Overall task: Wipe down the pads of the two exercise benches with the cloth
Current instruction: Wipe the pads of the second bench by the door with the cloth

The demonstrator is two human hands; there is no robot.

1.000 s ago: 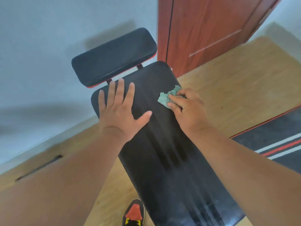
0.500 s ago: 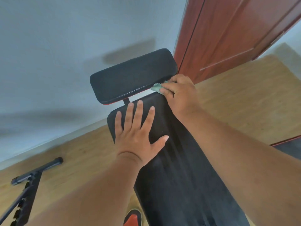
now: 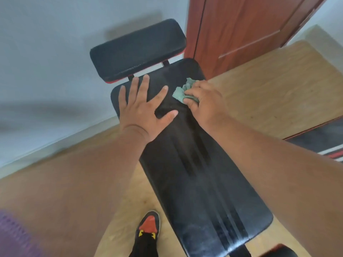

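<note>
The green cloth (image 3: 182,91) is crumpled into a small wad, its frayed edge poking out toward the head pad (image 3: 138,50), and lies on the far end of the long black back pad (image 3: 194,173), near that pad's right edge. The right hand (image 3: 203,102) grips the cloth with curled fingers and presses it against the pad. Just left of the cloth, the left hand (image 3: 142,106) rests flat on the back pad with fingers straight and spread wide. The back pad's surface looks glossy, with dark lengthwise streaks. A red-and-black shoe (image 3: 148,232) stands on the wooden floor (image 3: 269,86) left of the pad's near end.
</note>
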